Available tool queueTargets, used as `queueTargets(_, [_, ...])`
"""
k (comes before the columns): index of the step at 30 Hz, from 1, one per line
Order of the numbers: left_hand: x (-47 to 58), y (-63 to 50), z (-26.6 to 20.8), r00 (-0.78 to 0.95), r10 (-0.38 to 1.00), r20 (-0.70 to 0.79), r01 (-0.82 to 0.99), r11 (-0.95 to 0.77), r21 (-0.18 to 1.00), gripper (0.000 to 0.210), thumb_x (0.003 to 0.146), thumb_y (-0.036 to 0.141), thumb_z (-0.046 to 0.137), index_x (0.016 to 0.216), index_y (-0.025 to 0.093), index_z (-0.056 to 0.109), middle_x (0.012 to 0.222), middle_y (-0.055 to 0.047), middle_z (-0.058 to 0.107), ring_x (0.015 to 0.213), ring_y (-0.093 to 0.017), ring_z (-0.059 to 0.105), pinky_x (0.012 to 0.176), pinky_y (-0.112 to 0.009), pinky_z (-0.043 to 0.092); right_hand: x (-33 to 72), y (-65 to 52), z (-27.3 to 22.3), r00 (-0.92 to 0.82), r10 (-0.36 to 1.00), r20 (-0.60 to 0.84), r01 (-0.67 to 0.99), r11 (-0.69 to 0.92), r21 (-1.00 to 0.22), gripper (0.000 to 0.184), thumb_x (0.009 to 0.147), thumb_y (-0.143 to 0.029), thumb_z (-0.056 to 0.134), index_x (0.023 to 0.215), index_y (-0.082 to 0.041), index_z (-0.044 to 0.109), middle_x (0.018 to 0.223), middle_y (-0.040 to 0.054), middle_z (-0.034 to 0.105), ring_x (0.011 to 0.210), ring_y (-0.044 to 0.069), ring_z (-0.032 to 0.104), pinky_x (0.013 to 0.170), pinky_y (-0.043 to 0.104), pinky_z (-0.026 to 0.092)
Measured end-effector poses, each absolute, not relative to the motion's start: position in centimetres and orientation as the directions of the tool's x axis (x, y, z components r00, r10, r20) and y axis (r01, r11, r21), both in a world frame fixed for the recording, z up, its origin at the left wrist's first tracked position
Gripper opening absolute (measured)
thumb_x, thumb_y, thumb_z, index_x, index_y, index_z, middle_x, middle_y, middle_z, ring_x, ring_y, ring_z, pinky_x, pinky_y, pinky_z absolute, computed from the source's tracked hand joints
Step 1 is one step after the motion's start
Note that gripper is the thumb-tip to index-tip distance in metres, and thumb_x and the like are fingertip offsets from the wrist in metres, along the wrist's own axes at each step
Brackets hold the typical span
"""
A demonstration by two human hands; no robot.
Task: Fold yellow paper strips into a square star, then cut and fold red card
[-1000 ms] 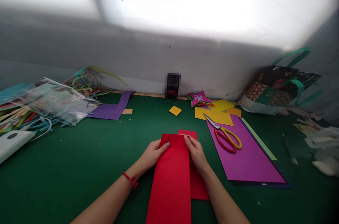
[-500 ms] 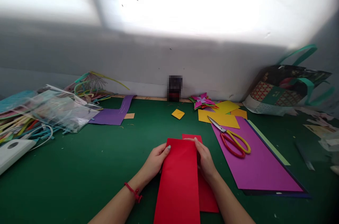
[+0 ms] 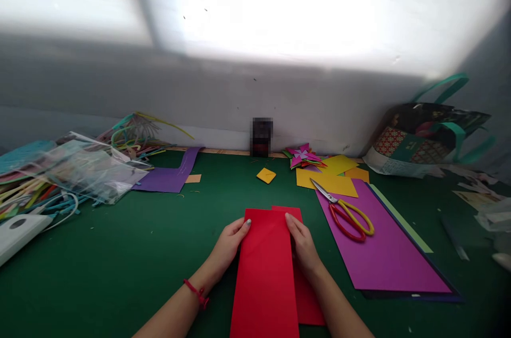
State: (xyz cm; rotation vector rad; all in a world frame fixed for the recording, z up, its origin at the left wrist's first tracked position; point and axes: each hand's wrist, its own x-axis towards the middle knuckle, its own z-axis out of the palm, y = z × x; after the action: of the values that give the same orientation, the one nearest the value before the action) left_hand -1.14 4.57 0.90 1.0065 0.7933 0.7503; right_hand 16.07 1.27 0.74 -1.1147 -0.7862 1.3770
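A long red sheet of paper (image 3: 265,274) is held up at its far end between my two hands. My left hand (image 3: 229,242) pinches the upper left edge, thumb on top and fingers underneath. At the upper right corner my right hand (image 3: 304,245) grips the same sheet, its thumb lying on the surface. Faint crease lines run near the far end. A second red sheet (image 3: 307,295) lies on the table beneath, partly covered by the held one and by my right hand. The near end of the held sheet runs out of view.
Red-and-yellow scissors (image 3: 347,215) rest on purple paper (image 3: 393,253) at right. Yellow sheets (image 3: 339,184), paper stars (image 3: 303,156) and a folded yellow square (image 3: 265,175) lie farther back. Plastic-wrapped pipe cleaners (image 3: 104,167) and a white power strip (image 3: 19,234) are left; a bag (image 3: 415,141) stands right.
My right hand has shifted from the far edge to the upper right corner, its fingers now under the sheet. The held red sheet has moved slightly left.
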Motion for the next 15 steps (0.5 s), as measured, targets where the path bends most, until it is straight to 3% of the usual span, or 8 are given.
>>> queueTargets(8, [-1.3, 4.9, 0.6, 0.346, 0.915, -0.208, -0.212, 0.292, 0.933, 0.038, 0.08, 0.04, 0.053, 0.112, 0.02, 0.056, 0.105, -0.007, 0.063, 0.09, -0.023, 0.06, 0.074, -0.028, 0.047, 16.5, 1.7, -1.4, 0.02, 0.993, -0.119, -0.192, -0.113, -0.975, 0.035, 0.083, -0.046, 0.046, 0.061, -0.019, 0.045, 0.038, -0.0067, 0.041, 0.027, 0.007, 0.036, 0.028, 0.019, 0.022])
queueTargets(15, [-1.3, 5.0, 0.9, 0.317, 0.914, -0.252, -0.23, 0.332, 0.915, 0.039, 0.079, 0.039, 0.054, 0.113, 0.019, 0.055, 0.108, -0.009, 0.062, 0.093, -0.025, 0.06, 0.072, -0.029, 0.049, 16.4, 1.5, -1.0, 0.039, 0.991, -0.126, -0.205, -0.116, -0.972, 0.027, 0.081, -0.041, 0.052, 0.066, -0.019, 0.048, 0.04, -0.0082, 0.039, 0.029, 0.005, 0.035, 0.031, 0.018, 0.026])
